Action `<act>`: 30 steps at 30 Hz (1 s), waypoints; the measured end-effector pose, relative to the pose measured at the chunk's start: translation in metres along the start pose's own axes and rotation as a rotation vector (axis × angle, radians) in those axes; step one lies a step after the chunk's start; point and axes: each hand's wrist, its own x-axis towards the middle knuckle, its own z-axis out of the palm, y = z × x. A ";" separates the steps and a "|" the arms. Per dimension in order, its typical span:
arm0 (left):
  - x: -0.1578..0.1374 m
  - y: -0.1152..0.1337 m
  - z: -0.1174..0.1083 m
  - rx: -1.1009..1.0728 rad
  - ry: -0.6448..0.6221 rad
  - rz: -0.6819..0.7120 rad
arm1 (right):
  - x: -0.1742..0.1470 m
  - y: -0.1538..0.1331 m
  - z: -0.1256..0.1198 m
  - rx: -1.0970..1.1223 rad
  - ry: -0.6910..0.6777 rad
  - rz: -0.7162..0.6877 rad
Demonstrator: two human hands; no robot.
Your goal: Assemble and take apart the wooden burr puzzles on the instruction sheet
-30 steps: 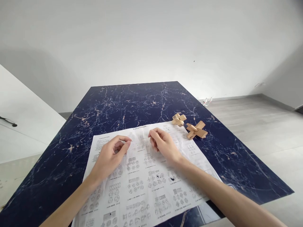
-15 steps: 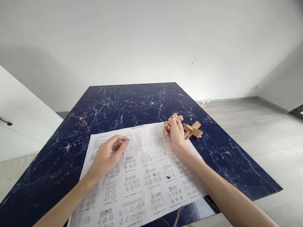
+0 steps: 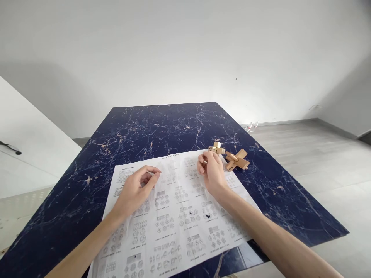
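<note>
A large printed sheet (image 3: pixel 185 227) with rows of small diagrams lies across the near part of the table. My left hand (image 3: pixel 138 189) rests over its left half, with thumb and index fingertips close together and nothing seen between them. Over the upper right of the sheet is my right hand (image 3: pixel 213 172), its fingers loosely bent and a little apart, with nothing visible in them. Just beyond its knuckles sits a light wooden block puzzle (image 3: pixel 216 148), partly on the sheet's corner. To the right is a second, darker wooden puzzle of crossed bars (image 3: pixel 238 160).
The dark blue marbled table (image 3: pixel 162 127) extends to the white wall (image 3: pixel 174 58). Clear bottles (image 3: pixel 251 126) stand past its right edge. A white cabinet door (image 3: pixel 26 131) with a dark handle is at the left. Small holes show in the sheet.
My right hand has drawn back slightly from the light wooden puzzle, which now shows more fully and sits differently. My left hand stays nearly in place; the view has shifted slightly.
</note>
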 end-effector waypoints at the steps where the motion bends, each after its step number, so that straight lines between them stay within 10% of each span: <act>1: 0.000 0.000 0.000 0.001 0.000 0.001 | -0.002 0.000 0.001 -0.009 -0.021 0.002; 16: 0.005 -0.008 -0.004 0.026 -0.026 0.045 | -0.001 0.010 0.000 -0.584 -0.326 -0.165; 30: 0.017 -0.018 -0.011 0.013 -0.056 0.092 | 0.007 0.012 -0.004 -0.589 -0.400 -0.168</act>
